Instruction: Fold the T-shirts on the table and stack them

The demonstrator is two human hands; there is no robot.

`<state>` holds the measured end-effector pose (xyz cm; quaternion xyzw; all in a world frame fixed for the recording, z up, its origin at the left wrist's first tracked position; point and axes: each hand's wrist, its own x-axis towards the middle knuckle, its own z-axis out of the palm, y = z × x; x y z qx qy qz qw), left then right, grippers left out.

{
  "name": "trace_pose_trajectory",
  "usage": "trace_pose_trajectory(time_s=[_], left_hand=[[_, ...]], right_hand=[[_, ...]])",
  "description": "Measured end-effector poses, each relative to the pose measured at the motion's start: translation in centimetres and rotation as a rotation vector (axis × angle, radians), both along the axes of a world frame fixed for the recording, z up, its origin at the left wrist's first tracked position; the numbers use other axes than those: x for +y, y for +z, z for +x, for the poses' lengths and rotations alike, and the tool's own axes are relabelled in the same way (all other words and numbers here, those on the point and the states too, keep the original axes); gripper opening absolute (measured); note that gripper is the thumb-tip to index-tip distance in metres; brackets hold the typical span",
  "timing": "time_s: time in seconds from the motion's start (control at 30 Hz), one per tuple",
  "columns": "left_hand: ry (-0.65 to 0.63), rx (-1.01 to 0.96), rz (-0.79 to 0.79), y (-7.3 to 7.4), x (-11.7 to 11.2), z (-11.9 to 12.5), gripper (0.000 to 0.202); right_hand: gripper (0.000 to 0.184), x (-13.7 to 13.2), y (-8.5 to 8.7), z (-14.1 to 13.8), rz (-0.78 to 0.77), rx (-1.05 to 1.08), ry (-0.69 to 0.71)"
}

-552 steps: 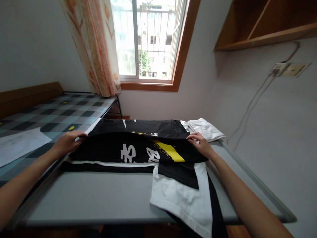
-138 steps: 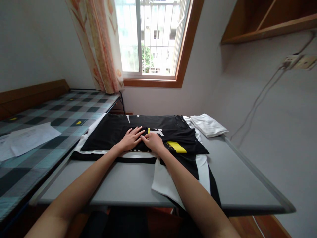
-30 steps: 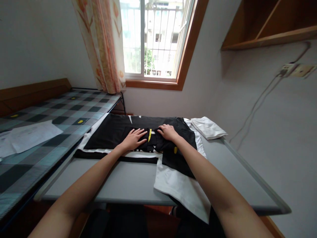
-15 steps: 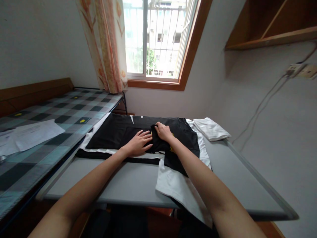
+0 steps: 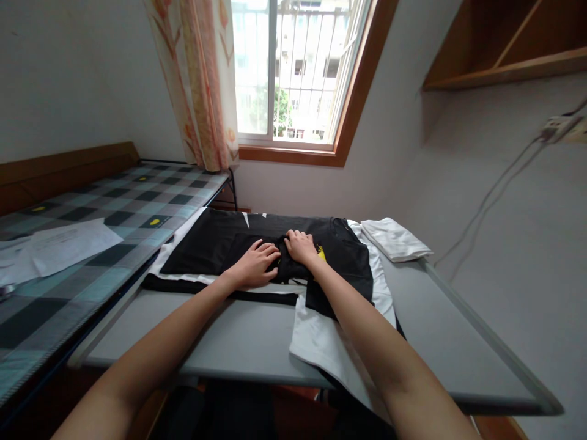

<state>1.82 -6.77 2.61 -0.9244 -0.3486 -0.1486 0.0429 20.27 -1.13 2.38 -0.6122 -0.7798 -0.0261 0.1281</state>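
Observation:
A black T-shirt lies spread over the grey table, its collar toward the right. Part of it is folded over in the middle, and a bit of yellow print shows beside my right wrist. My left hand rests on the black cloth with fingers spread. Just right of it, my right hand presses on the bunched fold, fingers apart and slightly bent. Beneath the black shirt are white and black garments; a white sleeve hangs past the table's front edge under my right forearm.
A folded white cloth sits at the table's back right corner. To the left is a bed with a checked mattress bearing paper sheets. A window is ahead, a wooden shelf upper right.
My right hand has flattened onto the fold, where its fingers were more bunched at the cloth's edge. More yellow print shows. The left hand has barely moved, and the view has shifted slightly.

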Motion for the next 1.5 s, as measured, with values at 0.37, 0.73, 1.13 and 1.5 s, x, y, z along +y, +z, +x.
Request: trace_pose_trajectory(time_s=[0.37, 0.73, 1.13, 1.5], left_hand=[[0.029, 0.013, 0.030, 1.0, -0.1, -0.6, 0.035], [0.050, -0.119, 0.000, 0.1, 0.1, -0.1, 0.047], [-0.034, 0.021, -0.127, -0.8, -0.2, 0.4, 0.063], [0.065, 0.002, -0.139, -1.1, 0.5, -0.1, 0.052]], right_hand=[[0.050, -2.2, 1.6, 3.0, 0.029, 0.073, 0.095], [0.060, -5.3, -0.8, 2.9, -0.085, -0.085, 0.211], [0.036, -5.4, 0.9, 7.2, 0.015, 0.242, -0.400], [0.044, -4.8, -0.2, 9.0, -0.254, 0.409, -0.395]])
